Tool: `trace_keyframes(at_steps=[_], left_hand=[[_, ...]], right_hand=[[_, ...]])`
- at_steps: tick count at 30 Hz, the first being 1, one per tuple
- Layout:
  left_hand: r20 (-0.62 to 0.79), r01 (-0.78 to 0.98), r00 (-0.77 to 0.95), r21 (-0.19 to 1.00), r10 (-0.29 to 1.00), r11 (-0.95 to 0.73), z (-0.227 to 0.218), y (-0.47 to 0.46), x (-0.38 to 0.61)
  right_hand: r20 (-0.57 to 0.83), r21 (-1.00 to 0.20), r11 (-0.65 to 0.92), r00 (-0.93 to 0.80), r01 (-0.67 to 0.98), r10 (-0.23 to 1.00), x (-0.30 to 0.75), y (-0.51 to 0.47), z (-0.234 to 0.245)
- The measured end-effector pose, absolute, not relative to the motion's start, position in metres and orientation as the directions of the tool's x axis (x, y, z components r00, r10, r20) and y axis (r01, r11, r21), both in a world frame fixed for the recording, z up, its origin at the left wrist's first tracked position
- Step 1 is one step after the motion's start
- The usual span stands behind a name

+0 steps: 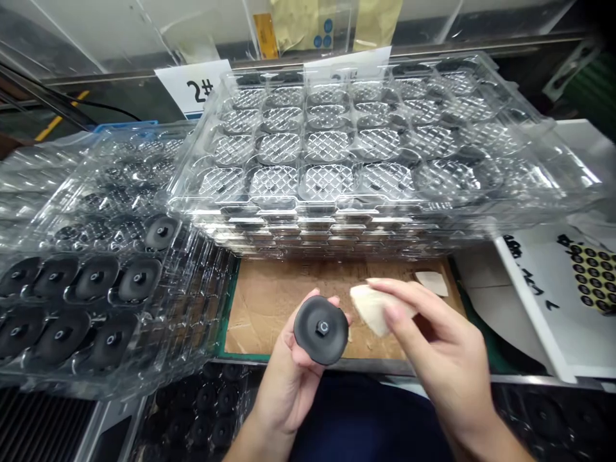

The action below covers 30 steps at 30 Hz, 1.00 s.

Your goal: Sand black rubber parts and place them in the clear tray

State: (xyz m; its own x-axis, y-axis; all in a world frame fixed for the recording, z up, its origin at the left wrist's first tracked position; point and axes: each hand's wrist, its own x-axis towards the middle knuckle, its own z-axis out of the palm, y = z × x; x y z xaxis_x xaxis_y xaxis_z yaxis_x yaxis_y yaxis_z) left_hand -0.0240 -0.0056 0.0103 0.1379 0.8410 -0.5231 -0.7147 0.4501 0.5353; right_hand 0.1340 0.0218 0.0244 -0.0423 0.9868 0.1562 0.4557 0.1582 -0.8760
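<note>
My left hand (289, 378) is closed around a round black disc part (321, 329) with a small metal hub in its middle, held face up near the table's front edge. My right hand (436, 350) pinches a small white cloth-like pad (370, 307) just right of the disc, close to it but apart. Both hands hover over a brown cardboard sheet (269, 295).
A stack of clear plastic trays (337, 167) with empty quilted pockets stands behind the hands. At left, clear trays (72, 289) hold several black discs. A white sheet with black round stickers (594, 276) lies at right. A "2#" label (199, 90) stands at the back.
</note>
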Motion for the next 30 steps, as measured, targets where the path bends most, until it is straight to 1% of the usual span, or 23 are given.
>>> trace_keyframes(at_steps=[2,3,4,6,7,8,10,12,14,15,16,17,19,20,21,22,24,25,26,27,29,30], left_hand=[[-0.526,-0.725,0.110,0.538,0.843,0.430,0.008,-0.007,-0.022],[-0.526,-0.729,0.101,0.539,0.844,0.423,0.007,-0.007,-0.022],[-0.531,-0.729,0.087,0.544,0.843,0.417,0.005,-0.008,-0.021],[-0.546,-0.722,0.047,0.560,0.836,0.407,0.002,-0.010,-0.021],[-0.551,-0.719,0.040,0.563,0.833,0.407,0.000,-0.011,-0.021],[-0.553,-0.722,0.051,0.555,0.832,0.413,-0.001,-0.011,-0.020],[-0.536,-0.735,0.114,0.521,0.836,0.434,-0.001,-0.012,-0.018],[-0.519,-0.737,0.153,0.507,0.841,0.447,0.001,-0.011,-0.018],[-0.520,-0.730,0.142,0.520,0.842,0.444,0.004,-0.009,-0.020],[-0.520,-0.725,0.128,0.531,0.844,0.437,0.006,-0.008,-0.020],[-0.522,-0.722,0.116,0.540,0.845,0.433,0.008,-0.008,-0.021],[-0.517,-0.722,0.113,0.544,0.848,0.428,0.009,-0.008,-0.020],[-0.516,-0.725,0.132,0.532,0.846,0.438,0.012,-0.010,-0.018],[-0.522,-0.724,0.161,0.515,0.838,0.460,0.014,-0.011,-0.017],[-0.521,-0.724,0.196,0.495,0.831,0.481,0.015,-0.011,-0.016],[-0.512,-0.722,0.230,0.481,0.828,0.498,0.016,-0.012,-0.015],[-0.476,-0.707,0.280,0.486,0.834,0.514,0.018,-0.012,-0.014],[-0.450,-0.701,0.304,0.491,0.840,0.517,0.019,-0.011,-0.014],[-0.431,-0.699,0.333,0.484,0.839,0.526,0.019,-0.010,-0.015],[-0.423,-0.700,0.361,0.465,0.831,0.541,0.019,-0.010,-0.016],[-0.423,-0.709,0.415,0.405,0.806,0.578,0.018,-0.008,-0.019],[-0.423,-0.714,0.432,0.379,0.796,0.589,0.017,-0.008,-0.020]], right_hand=[[0.317,-0.832,0.378,-0.212,0.405,0.924,0.122,0.024,0.047],[0.343,-0.807,0.448,-0.311,0.386,0.886,0.117,0.025,0.053],[0.331,-0.793,0.481,-0.398,0.374,0.856,0.112,0.026,0.056],[0.233,-0.796,0.458,-0.499,0.396,0.835,0.106,0.027,0.057],[0.194,-0.797,0.439,-0.513,0.414,0.836,0.104,0.028,0.056],[0.195,-0.792,0.434,-0.495,0.430,0.847,0.103,0.029,0.054],[0.280,-0.776,0.451,-0.401,0.441,0.873,0.102,0.030,0.052],[0.330,-0.792,0.469,-0.373,0.391,0.867,0.106,0.027,0.052],[0.267,-0.822,0.444,-0.446,0.358,0.854,0.115,0.023,0.054],[0.221,-0.822,0.423,-0.470,0.382,0.854,0.121,0.020,0.055],[0.188,-0.802,0.409,-0.466,0.436,0.865,0.126,0.018,0.056],[0.182,-0.760,0.407,-0.435,0.507,0.882,0.129,0.016,0.058],[0.254,-0.648,0.448,-0.380,0.616,0.889,0.132,0.017,0.060],[0.309,-0.602,0.495,-0.388,0.626,0.868,0.132,0.020,0.062],[0.355,-0.582,0.557,-0.432,0.593,0.829,0.131,0.024,0.063],[0.384,-0.589,0.623,-0.500,0.515,0.776,0.131,0.030,0.063],[0.400,-0.641,0.688,-0.617,0.341,0.678,0.133,0.042,0.062],[0.394,-0.664,0.683,-0.633,0.306,0.667,0.136,0.047,0.060],[0.383,-0.685,0.657,-0.612,0.315,0.692,0.140,0.050,0.056],[0.362,-0.709,0.606,-0.552,0.361,0.751,0.144,0.052,0.051],[0.278,-0.784,0.425,-0.357,0.451,0.892,0.153,0.047,0.035],[0.204,-0.836,0.311,-0.270,0.453,0.941,0.156,0.042,0.024]])
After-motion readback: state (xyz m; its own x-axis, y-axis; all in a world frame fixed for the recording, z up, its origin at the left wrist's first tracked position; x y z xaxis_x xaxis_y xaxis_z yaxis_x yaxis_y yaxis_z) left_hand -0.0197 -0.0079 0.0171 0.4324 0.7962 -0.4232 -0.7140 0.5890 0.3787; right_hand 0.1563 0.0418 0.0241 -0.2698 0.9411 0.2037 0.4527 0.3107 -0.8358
